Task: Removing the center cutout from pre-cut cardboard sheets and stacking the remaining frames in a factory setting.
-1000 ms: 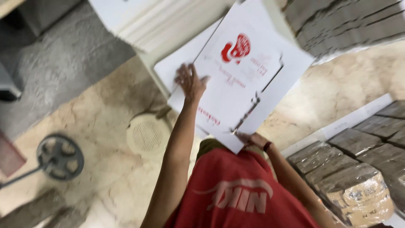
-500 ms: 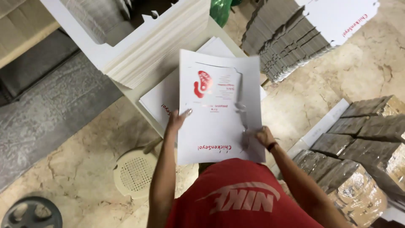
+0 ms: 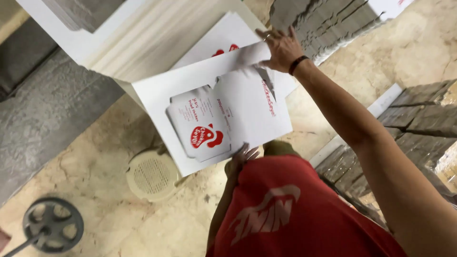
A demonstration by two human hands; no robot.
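Carton blank (image 3: 223, 114), a flat white die-cut sheet with red print, sits tilted over the near edge of the bench (image 3: 119, 85), above the stack of same blanks (image 3: 157, 33). Left hand (image 3: 240, 157) pinches its near edge from below, fingers curled onto the sheet, steadying it. Right hand (image 3: 281, 47) is spread flat on the far corner, palm down, likely pinning it so a flap can bend. Bundled cardboard stacks (image 3: 419, 119) line the floor on the right.

Versus half a second ago: sheet has rotated, right hand moved from near edge to far corner.
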